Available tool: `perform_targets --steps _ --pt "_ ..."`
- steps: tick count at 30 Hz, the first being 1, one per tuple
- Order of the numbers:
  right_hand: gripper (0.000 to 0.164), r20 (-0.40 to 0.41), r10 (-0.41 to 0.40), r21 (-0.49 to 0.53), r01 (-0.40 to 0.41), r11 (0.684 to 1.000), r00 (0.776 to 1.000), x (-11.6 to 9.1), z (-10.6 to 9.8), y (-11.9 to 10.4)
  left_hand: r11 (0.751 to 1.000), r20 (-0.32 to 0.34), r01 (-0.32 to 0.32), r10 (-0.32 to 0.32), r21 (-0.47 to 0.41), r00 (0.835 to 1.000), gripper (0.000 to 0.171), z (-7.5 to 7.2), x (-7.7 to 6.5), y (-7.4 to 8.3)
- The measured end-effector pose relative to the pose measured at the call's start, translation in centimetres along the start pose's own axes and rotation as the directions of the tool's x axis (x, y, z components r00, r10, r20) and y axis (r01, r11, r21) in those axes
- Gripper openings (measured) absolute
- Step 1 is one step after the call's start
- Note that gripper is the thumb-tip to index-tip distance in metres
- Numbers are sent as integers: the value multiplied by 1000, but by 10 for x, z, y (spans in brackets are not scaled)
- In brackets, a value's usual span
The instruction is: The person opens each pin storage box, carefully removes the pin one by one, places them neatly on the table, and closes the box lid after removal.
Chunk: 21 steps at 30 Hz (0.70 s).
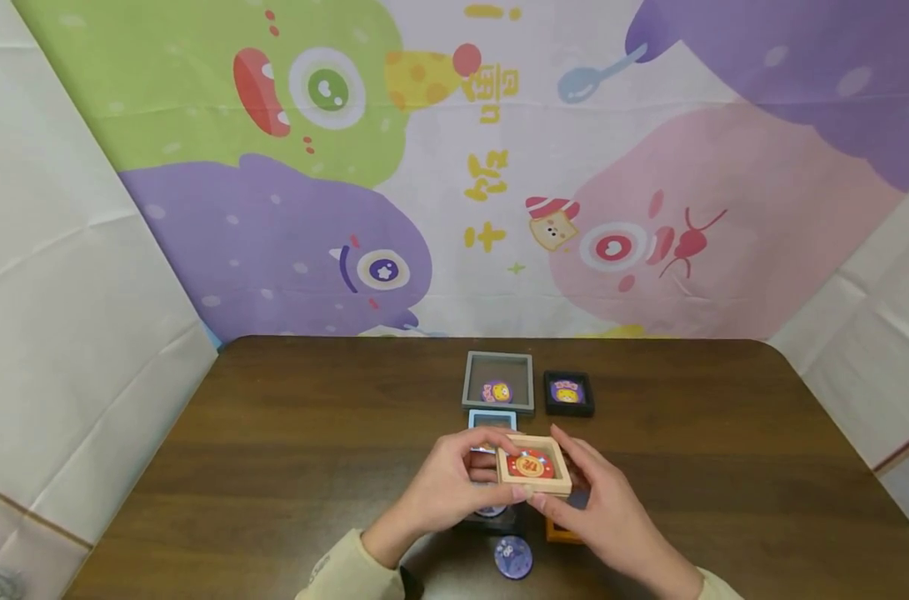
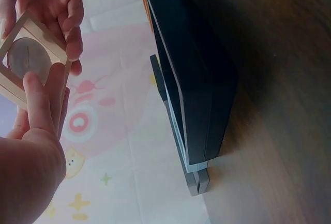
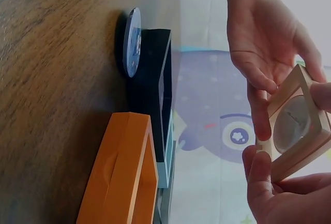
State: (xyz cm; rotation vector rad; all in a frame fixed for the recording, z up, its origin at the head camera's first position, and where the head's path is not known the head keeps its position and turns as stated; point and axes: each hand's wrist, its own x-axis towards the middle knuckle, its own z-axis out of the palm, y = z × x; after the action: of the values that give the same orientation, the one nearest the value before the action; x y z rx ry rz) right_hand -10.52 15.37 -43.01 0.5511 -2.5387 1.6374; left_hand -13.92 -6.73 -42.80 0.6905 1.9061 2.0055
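Both hands are on a pale wooden frame (image 1: 551, 487), held up above the table (image 1: 312, 417). The left hand (image 1: 448, 485) grips its left side, thumb at the near edge and forefinger over the rim; the right hand (image 1: 606, 493) holds the right side, its thumb close by the other. Within the grip, a red badge (image 1: 531, 464) sits in the frame's window. The hold seems to bear mostly on slim rims, so a slipping thumb could tip the frame and drop it; twisting both sides unevenly might loosen the badge.

Just below the grip are a black frame (image 1: 491, 524) and, to its right, an orange frame (image 1: 562, 533), both partly hidden; a dropped frame would probably strike one of them. On the person's side of the grip, a purple badge (image 1: 513, 557) lies loose, where a low-dragging left sleeve (image 1: 352, 571) could push it.

Beyond the grip, a light-blue frame (image 1: 491, 415) shows near the left knuckles, which could nudge it. Farther out are a grey frame (image 1: 531, 379) and, right of it, a small dark frame (image 1: 570, 410).
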Motion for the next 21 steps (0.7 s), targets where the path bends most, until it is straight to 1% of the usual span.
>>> perform_targets --steps 6,9,13,16,19,21 --pt "82 31 55 31 -56 998 998 0 -1 0 999 -18 25 -25 -27 1000 30 2 0 0" --pt "85 42 58 53 -61 997 997 0 -1 1 998 -24 35 -37 -44 999 28 2 0 0" --pt "87 41 52 77 -55 996 998 1 0 2 998 -38 46 -48 -35 998 27 2 0 2" --pt "91 36 63 85 -66 994 997 1 2 2 997 -62 69 -70 -26 996 27 2 1 2" --pt "94 23 115 100 -116 988 993 0 5 1 995 -107 101 -101 -3 989 27 2 2 2" --pt "92 8 149 121 -148 981 989 0 7 0 993 -139 120 -118 8 983 27 3 2 2"
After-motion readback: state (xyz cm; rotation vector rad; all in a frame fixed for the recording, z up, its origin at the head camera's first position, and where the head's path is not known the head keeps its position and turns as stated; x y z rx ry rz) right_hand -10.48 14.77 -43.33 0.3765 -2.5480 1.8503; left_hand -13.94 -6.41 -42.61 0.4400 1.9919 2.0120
